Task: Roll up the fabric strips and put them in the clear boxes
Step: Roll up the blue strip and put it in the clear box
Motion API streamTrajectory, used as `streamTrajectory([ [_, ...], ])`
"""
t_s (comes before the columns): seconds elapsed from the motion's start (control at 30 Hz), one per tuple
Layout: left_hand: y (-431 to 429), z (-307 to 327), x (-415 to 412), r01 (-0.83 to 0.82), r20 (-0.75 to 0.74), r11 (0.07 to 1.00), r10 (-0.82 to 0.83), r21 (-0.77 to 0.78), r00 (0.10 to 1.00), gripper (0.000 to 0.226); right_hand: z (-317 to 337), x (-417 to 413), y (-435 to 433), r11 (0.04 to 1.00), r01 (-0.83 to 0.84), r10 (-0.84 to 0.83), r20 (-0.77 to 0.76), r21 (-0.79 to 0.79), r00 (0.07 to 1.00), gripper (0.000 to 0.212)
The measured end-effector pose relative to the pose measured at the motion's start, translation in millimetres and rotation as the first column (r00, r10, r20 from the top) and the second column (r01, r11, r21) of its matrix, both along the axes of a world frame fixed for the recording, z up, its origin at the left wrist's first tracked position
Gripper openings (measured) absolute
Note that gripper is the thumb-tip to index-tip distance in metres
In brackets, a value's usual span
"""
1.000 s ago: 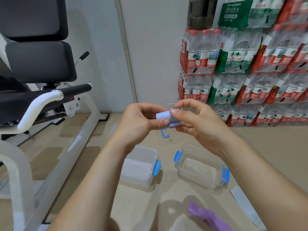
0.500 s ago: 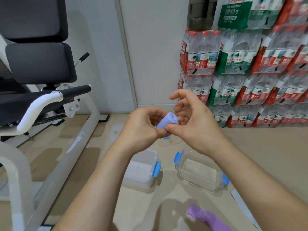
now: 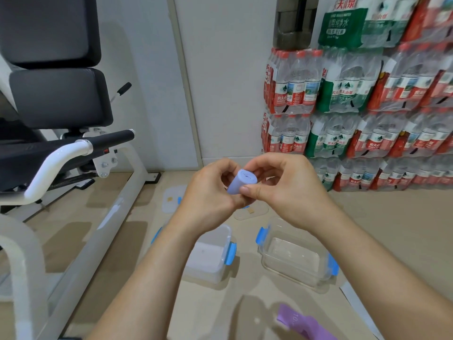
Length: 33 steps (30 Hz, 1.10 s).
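Lavender-blue fabric roll point(image 3: 241, 181) is up in the air between both hands, with the clear boxes lower and nearer to us on the floor point(image 3: 380, 229). Left hand point(image 3: 208, 196) grips the roll's lower left end, curled round it. Right hand point(image 3: 284, 190) pinches the upper end, thumb on the near side, fingers point(image 3: 266, 165) curled over the top. Long axis is tilted, low-left to high-right, with the spiral end face toward us. Roll looks finished to us.

Right box point(image 3: 291, 276) is open, below the right wrist. Left box point(image 3: 203, 273) is open too, partly hidden by the left forearm. We judge the right hand nearer the right box, so the drop goes down and toward us. Purple strip point(image 3: 304, 322) lies near right, unrolled.
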State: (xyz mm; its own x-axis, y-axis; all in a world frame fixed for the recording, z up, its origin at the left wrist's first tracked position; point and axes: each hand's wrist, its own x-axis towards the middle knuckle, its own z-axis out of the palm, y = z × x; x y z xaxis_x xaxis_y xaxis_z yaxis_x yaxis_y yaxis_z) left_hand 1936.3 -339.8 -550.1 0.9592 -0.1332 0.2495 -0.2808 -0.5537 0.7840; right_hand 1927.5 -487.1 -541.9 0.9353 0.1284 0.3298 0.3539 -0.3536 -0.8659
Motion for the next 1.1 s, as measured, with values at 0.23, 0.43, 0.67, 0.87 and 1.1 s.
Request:
streamTrajectory([
  [0.23, 5.1, 11.7, -5.1, 0.131, -0.055, 0.838, -0.188, -0.529, 0.981, 0.032, -1.3, 9.3, -24.6, 0.815, -0.096, 0.264, -0.219, 0.571, 0.939, 0.027],
  [0.43, -13.7, 14.6, -12.5, 0.092, 0.119, 0.87, -0.039, -0.485, 0.992, 0.036, -9.0, 8.3, -12.3, 0.447, -0.018, 0.558, -0.264, 0.894, 0.787, 0.039],
  [0.67, -2.9, 14.4, -9.8, 0.028, 0.47, 0.995, 0.021, -0.097, 0.882, 0.019, -3.3, 5.5, -10.7, 0.732, -0.071, 0.405, -0.348, 0.677, 0.845, 0.027],
  [0.87, 3.8, 10.2, -8.2, -0.001, 0.425, 0.905, -0.199, 0.425, 0.883, 0.025, 10.1, -4.8, -8.6, 0.972, -0.022, 0.06, -0.157, 0.234, 0.986, 0.051],
  [1.1, 0.5, 7.3, -10.7, 0.011, 0.253, 1.0, -0.016, 0.021, 0.967, 0.044, 5.7, -3.1, -6.8, 0.989, 0.061, -0.056, -0.044, 0.133, 0.997, 0.041],
])
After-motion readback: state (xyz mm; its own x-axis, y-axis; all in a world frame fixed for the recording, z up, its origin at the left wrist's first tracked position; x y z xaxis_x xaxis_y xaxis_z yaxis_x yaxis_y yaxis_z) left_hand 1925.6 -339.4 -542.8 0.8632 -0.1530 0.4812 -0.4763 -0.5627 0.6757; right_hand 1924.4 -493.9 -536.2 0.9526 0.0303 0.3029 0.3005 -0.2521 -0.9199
